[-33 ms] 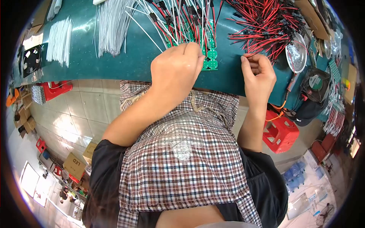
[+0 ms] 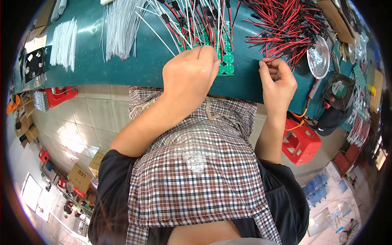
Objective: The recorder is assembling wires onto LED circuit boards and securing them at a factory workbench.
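My left hand point(image 2: 190, 73) is closed in a fist over the near edge of a panel of green round circuit boards point(image 2: 228, 59). Its fingertips are hidden beneath the hand, so what they hold cannot be seen. White wires point(image 2: 153, 30) and red-and-black wires with black connectors point(image 2: 210, 20) rise from the panel beyond it. To the right, my right hand point(image 2: 277, 77) has thumb and forefinger pinched together at the near edge of a heap of red-and-black connector wires point(image 2: 281, 24). A thin wire end seems to lie between those fingertips.
Bundles of white wires point(image 2: 64, 45) lie on the green table point(image 2: 134, 73) at left, near a black fan point(image 2: 34, 64). At right are a metal dish point(image 2: 318, 57), a soldering iron point(image 2: 314, 89) and another fan point(image 2: 339, 90). A red stool point(image 2: 301, 143) stands below.
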`<action>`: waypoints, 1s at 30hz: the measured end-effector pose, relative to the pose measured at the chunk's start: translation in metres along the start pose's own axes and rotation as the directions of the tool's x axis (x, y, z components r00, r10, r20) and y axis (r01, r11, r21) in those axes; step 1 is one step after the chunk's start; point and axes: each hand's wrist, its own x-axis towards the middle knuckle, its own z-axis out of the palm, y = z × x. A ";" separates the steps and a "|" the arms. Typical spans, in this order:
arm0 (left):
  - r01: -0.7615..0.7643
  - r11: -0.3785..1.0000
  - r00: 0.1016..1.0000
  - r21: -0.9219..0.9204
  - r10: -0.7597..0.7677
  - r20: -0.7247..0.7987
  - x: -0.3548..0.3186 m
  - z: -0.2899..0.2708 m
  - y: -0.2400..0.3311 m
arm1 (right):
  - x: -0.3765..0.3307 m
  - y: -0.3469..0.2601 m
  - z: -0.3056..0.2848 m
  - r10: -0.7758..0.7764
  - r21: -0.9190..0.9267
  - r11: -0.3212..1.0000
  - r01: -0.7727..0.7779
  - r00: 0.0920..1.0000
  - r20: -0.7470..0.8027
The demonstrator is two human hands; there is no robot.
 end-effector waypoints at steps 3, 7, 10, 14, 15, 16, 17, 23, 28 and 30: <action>-0.001 1.000 1.000 0.003 0.001 -0.002 -0.001 0.002 -0.001 | -0.009 -0.004 0.011 0.007 0.407 0.913 -0.021 0.999 0.037; 0.015 1.000 1.000 -0.010 -0.015 -0.010 -0.001 -0.001 0.000 | -0.013 -0.009 0.032 0.014 0.510 0.858 -0.062 0.995 0.096; 0.034 0.998 0.999 -0.049 -0.035 -0.015 -0.001 -0.007 0.002 | -0.012 -0.002 0.037 0.011 0.425 0.904 -0.040 0.997 0.071; 0.087 0.981 0.993 -0.174 -0.098 -0.058 0.004 -0.035 0.001 | -0.013 -0.005 0.038 0.022 0.427 0.903 -0.044 0.998 0.056; 0.142 0.969 0.986 -0.205 -0.156 -0.056 0.006 -0.045 -0.003 | -0.012 -0.005 0.038 0.028 0.418 0.907 -0.051 0.998 0.061; 0.140 0.968 0.986 -0.210 -0.154 -0.055 0.009 -0.052 -0.007 | -0.012 -0.004 0.038 0.035 0.409 0.911 -0.057 0.997 0.061; 0.207 0.950 0.968 -0.235 -0.234 -0.094 0.010 -0.061 -0.011 | -0.012 -0.004 0.038 0.035 0.407 0.911 -0.057 0.997 0.062; 0.415 0.903 0.863 -0.110 -0.429 -0.267 0.009 -0.102 -0.076 | -0.012 -0.007 0.039 0.034 0.375 0.926 -0.053 0.998 0.057; 0.619 0.723 0.785 0.308 -0.548 -0.291 0.007 -0.142 -0.159 | -0.011 -0.005 0.040 0.016 0.421 0.906 -0.034 0.999 0.048; 0.576 0.598 0.817 0.558 -0.426 -0.388 -0.003 -0.152 -0.215 | -0.011 -0.009 0.040 -0.001 0.400 0.917 -0.017 0.999 0.044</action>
